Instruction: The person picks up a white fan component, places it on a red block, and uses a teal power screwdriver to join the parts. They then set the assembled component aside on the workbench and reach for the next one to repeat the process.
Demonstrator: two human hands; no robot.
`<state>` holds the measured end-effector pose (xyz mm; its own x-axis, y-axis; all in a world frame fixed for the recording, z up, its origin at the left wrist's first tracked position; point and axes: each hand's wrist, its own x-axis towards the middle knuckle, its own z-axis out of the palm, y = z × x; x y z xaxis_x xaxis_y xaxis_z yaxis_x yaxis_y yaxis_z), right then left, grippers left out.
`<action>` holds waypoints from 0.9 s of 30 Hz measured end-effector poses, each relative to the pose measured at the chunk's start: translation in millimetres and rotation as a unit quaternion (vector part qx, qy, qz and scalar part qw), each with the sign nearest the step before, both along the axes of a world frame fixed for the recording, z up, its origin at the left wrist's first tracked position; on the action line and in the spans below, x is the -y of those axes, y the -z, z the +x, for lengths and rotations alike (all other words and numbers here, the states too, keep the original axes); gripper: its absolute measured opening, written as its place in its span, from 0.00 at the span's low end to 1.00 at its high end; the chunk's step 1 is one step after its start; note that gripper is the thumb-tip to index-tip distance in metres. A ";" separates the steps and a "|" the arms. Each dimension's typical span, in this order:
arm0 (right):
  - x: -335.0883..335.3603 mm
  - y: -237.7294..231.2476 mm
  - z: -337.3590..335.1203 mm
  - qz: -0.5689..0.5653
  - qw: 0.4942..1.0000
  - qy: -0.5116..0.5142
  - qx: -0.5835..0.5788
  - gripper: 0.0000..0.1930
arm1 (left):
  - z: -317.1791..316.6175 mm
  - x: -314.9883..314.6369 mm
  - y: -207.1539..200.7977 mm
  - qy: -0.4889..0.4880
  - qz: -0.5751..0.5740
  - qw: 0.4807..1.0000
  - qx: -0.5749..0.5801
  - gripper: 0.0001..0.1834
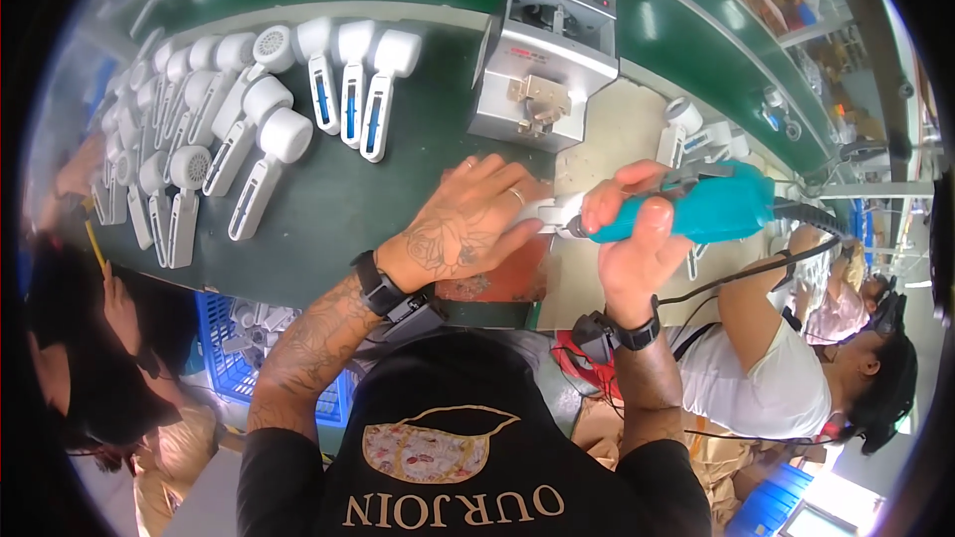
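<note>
My right hand (637,239) is wrapped around a teal electric screwdriver (721,204), which lies nearly level with its tip pointing left. The tip meets a white plastic piece (550,213), apparently part of a shower head. My left hand (468,219) closes over that piece from the left, and its fingers and palm hide most of it. Both hands are above a reddish-brown pad (497,276) at the near edge of the green bench (398,209).
Several white shower heads (284,134) crowd the bench at left, some with blue strips (374,124) in their handles. A metal screw feeder (547,60) stands beyond my hands. More shower heads (684,117) lie at right. Co-workers sit on both sides. A blue crate (224,363) is below left.
</note>
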<state>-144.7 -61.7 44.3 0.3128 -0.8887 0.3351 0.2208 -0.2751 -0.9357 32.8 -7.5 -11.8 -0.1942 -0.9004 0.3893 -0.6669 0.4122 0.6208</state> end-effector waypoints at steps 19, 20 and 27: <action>-0.5 35.2 2.0 0.005 0.999 -0.019 0.028 0.19 | 2.7 2.7 -9.0 -0.003 0.024 0.999 0.027 0.19; 0.9 43.5 10.5 0.003 0.999 -0.007 0.032 0.18 | 6.3 2.0 -4.7 -0.013 -0.001 1.000 0.027 0.20; -15.8 9.4 -16.5 0.158 0.967 -0.011 0.200 0.20 | -5.8 -27.0 -6.3 0.005 -0.179 0.982 0.064 0.25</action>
